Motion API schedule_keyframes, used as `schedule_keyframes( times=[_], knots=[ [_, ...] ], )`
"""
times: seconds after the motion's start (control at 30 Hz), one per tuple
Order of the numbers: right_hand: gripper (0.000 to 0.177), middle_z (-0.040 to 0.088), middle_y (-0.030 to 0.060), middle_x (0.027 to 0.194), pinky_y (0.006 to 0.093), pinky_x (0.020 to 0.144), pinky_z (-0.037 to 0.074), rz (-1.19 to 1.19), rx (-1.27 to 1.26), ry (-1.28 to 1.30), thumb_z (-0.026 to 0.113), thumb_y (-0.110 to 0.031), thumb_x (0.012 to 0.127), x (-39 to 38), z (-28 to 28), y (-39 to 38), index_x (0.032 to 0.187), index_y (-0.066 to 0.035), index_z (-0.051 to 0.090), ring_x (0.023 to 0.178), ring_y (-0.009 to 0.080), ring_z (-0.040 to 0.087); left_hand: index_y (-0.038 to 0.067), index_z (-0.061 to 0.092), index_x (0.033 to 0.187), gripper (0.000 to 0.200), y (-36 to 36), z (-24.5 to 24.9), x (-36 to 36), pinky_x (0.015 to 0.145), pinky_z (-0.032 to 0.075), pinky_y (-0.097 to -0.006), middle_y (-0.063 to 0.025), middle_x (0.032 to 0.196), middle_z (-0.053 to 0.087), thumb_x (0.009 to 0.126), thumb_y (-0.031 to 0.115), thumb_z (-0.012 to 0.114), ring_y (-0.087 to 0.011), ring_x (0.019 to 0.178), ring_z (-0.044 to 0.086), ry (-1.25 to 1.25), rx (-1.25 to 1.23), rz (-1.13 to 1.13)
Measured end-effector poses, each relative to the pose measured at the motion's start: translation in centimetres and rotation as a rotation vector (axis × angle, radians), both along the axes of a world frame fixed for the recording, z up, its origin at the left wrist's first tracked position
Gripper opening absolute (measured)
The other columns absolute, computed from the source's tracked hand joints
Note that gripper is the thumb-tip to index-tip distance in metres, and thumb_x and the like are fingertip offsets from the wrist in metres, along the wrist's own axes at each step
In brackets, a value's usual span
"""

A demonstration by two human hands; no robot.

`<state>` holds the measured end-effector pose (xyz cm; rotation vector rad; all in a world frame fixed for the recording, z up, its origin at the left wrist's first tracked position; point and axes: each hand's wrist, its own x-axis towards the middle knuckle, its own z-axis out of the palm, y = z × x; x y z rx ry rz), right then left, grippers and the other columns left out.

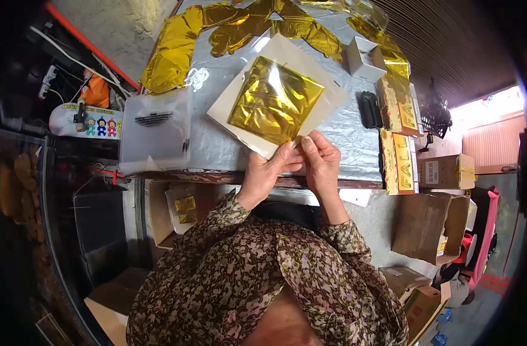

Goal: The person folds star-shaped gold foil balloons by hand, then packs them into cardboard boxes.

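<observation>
A folded gold foil sheet (276,101) lies against a pale square card (230,99) inside a clear plastic sleeve, tilted like a diamond above the table's front edge. My left hand (267,172) pinches the sleeve's lower corner, thumb on top. Close beside it, my right hand (321,162) grips the same corner region between thumb and fingers. The fingertips of both hands nearly meet, and some fingers are hidden behind the packet. Large gold foil pieces (172,52) are spread along the back of the silver-covered table (217,138).
Left on the table is a stack of clear sleeves (155,130). To the right stand a small white box (365,59), a black case (369,109) and gold-lettered packets (403,161). Cardboard boxes (425,225) sit on the floor at right; another open box (162,213) is below the table at left.
</observation>
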<state>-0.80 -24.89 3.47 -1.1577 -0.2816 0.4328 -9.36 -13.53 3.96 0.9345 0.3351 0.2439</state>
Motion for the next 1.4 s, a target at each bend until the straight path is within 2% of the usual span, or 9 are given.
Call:
schedule_keyframes(
  times=[0.17, 0.27, 0.33, 0.5, 0.87, 0.97, 1.07, 1.27, 1.4],
  knots=[
    [0.012, 0.072, 0.0043, 0.085, 0.0222, 0.066, 0.054, -0.029, -0.011, 0.153, 0.065, -0.008, 0.098, 0.5, -0.4, -0.2, 0.103, 0.003, 0.070, 0.069, 0.0090, 0.065, -0.004, 0.059, 0.125, 0.034, -0.4, -0.6, 0.1, 0.073, 0.061, -0.0274, -0.0100, 0.107, 0.070, 0.102, 0.022, 0.063, -0.0190, 0.094, 0.072, 0.008, 0.016, -0.032],
    [0.007, 0.065, -0.0008, 0.075, 0.0198, 0.055, 0.036, -0.154, 0.018, 0.095, 0.069, -0.003, 0.094, 1.0, 1.6, 0.0, 0.088, 0.000, 0.071, 0.059, 0.0047, 0.048, -0.002, 0.062, 0.125, 0.044, 1.3, -1.5, 0.0, 0.075, 0.059, -0.0309, -0.0080, 0.105, 0.072, 0.093, 0.024, 0.076, -0.0173, 0.094, 0.071, -0.204, 0.589, -0.155],
    [0.004, 0.065, -0.0020, 0.074, 0.0192, 0.057, 0.037, -0.062, -0.010, 0.022, 0.071, -0.002, 0.091, 3.2, 0.8, -2.5, 0.089, 0.001, 0.072, 0.061, 0.0036, 0.049, -0.002, 0.067, 0.117, 0.029, 5.0, 1.4, -1.4, 0.080, 0.058, -0.0290, -0.0095, 0.107, 0.073, 0.097, 0.018, 0.069, -0.0156, 0.092, 0.071, 0.054, 0.593, -0.547],
    [0.007, 0.061, -0.0018, 0.072, 0.0205, 0.055, 0.034, -0.073, -0.117, -0.011, 0.070, -0.001, 0.092, 4.7, 2.8, -5.0, 0.085, 0.000, 0.069, 0.058, 0.0052, 0.045, -0.001, 0.066, 0.115, 0.027, 11.8, 1.3, -1.9, 0.077, 0.047, -0.0215, -0.0024, 0.096, 0.068, 0.104, 0.022, 0.058, -0.0082, 0.086, 0.061, 0.094, 0.612, -0.016],
    [0.007, 0.066, -0.0013, 0.077, 0.0188, 0.056, 0.038, -0.010, -0.103, -0.034, 0.070, -0.003, 0.094, 4.0, 2.3, -4.9, 0.090, 0.001, 0.071, 0.061, 0.0037, 0.049, 0.002, 0.068, 0.102, 0.018, 10.5, 1.5, 0.3, 0.069, 0.043, -0.0185, 0.0039, 0.086, 0.066, 0.095, 0.018, 0.073, -0.0020, 0.076, 0.055, 0.012, 0.375, -0.001],
    [0.014, 0.071, 0.0046, 0.097, 0.0241, 0.084, 0.053, -0.114, 0.063, 0.030, 0.062, -0.007, 0.100, 4.0, 1.9, -4.3, 0.107, 0.004, 0.067, 0.087, 0.0101, 0.065, 0.002, 0.068, 0.096, 0.016, 9.8, 1.9, 0.4, 0.068, 0.044, -0.0185, 0.0040, 0.084, 0.067, 0.096, 0.018, 0.073, -0.0020, 0.074, 0.055, -0.018, 0.363, 0.013],
    [0.015, 0.070, 0.0048, 0.100, 0.0228, 0.085, 0.051, -0.176, 0.224, 0.023, 0.061, -0.010, 0.102, 4.6, 0.4, -4.3, 0.108, 0.003, 0.066, 0.089, 0.0090, 0.064, 0.003, 0.068, 0.093, 0.013, 9.0, 2.4, 0.0, 0.067, 0.042, -0.0213, 0.0025, 0.079, 0.066, 0.098, 0.016, 0.069, -0.0046, 0.071, 0.054, 0.001, 0.378, -0.045],
    [0.015, 0.069, 0.0030, 0.098, 0.0223, 0.084, 0.051, -0.092, 0.190, 0.014, 0.060, -0.013, 0.103, 5.0, 0.8, -5.1, 0.105, 0.001, 0.066, 0.089, 0.0079, 0.063, 0.000, 0.061, 0.129, 0.037, 8.4, 4.2, -0.6, 0.087, 0.053, -0.0260, -0.0078, 0.114, 0.069, 0.094, 0.003, 0.070, -0.0113, 0.094, 0.063, 0.019, 0.532, -0.073],
    [0.014, 0.069, 0.0023, 0.098, 0.0229, 0.082, 0.051, -0.067, 0.142, 0.044, 0.061, -0.013, 0.102, 4.8, 1.3, -5.3, 0.104, 0.000, 0.066, 0.087, 0.0078, 0.063, 0.008, 0.037, 0.154, 0.077, 9.5, 5.9, 0.9, 0.095, 0.054, -0.0289, -0.0102, 0.153, 0.040, 0.088, 0.001, 0.075, -0.0160, 0.123, 0.052, -0.137, 0.590, -0.089]
  ],
)
